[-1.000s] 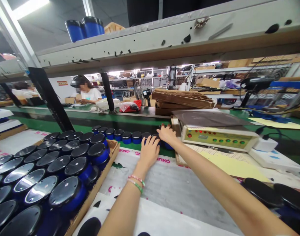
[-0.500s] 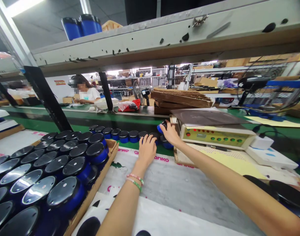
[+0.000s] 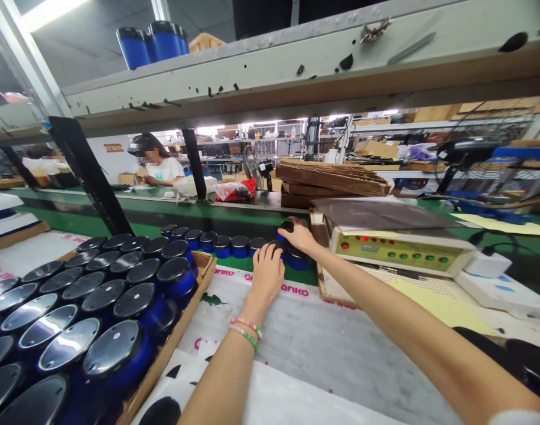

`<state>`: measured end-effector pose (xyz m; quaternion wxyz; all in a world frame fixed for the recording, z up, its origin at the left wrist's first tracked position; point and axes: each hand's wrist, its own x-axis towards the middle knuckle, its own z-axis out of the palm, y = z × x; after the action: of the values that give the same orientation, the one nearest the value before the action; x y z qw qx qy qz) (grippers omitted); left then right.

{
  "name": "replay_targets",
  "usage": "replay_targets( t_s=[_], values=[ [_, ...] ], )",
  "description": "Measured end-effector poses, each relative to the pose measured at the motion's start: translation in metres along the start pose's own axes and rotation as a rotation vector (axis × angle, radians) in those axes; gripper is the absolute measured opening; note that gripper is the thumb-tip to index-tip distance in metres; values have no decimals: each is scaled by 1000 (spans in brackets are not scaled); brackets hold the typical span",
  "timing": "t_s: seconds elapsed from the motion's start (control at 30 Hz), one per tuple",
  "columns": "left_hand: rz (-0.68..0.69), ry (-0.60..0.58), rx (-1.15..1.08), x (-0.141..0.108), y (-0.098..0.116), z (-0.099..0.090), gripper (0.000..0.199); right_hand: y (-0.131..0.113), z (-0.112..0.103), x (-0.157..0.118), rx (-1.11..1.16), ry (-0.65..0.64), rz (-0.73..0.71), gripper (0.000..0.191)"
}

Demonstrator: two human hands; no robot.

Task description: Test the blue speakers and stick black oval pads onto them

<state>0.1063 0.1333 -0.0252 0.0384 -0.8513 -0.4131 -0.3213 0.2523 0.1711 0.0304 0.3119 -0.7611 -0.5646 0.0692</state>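
A row of small blue canisters with black lids (image 3: 240, 245) stands on the green surface beyond the white sheet. My left hand (image 3: 269, 271), with two beaded bracelets on its wrist, is at the near side of this row, fingers stretched out and slightly bent against the canisters. Whether it presses on one is hidden. My right hand (image 3: 302, 238) grips another blue canister (image 3: 288, 226) by its upper part, above the right end of the row. One more canister (image 3: 298, 258) stands just below that hand.
At left, a cardboard tray (image 3: 194, 295) is full of larger blue canisters with black lids. A control box (image 3: 398, 251) with lights and buttons sits at right. A shelf (image 3: 270, 77) crosses overhead, held by black posts (image 3: 90, 177). A person (image 3: 159, 165) sits across the bench.
My right hand has moved left and slightly down with the canister, toward the row. My left hand stays at the row. The view has shifted slightly.
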Motion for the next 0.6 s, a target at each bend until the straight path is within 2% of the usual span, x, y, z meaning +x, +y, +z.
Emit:
replay_targets(
  t_s=[0.1, 0.2, 0.3, 0.37, 0.43, 0.53, 0.6],
  values=[
    [-5, 9, 16, 0, -1, 1, 33, -29, 15, 16, -57, -133, -24, 35],
    [-3, 28, 34, 0, -2, 1, 33, -61, 26, 21, -88, -264, -110, 33],
    [6, 47, 36, 1, -4, 2, 33, -78, 13, 8, -103, -360, -252, 32],
    [8, 57, 26, 1, -5, 3, 33, -75, -14, -12, -128, -399, -344, 38],
    [3, 66, 9, 1, -6, 4, 33, -57, -56, -42, -171, -443, -408, 47],
    [3, 76, -21, 0, -7, 8, 34, -8, -131, -99, -259, -545, -388, 55],
    [7, 76, -35, -1, -7, 9, 35, 33, -177, -140, -342, -562, -262, 57]
  ],
)
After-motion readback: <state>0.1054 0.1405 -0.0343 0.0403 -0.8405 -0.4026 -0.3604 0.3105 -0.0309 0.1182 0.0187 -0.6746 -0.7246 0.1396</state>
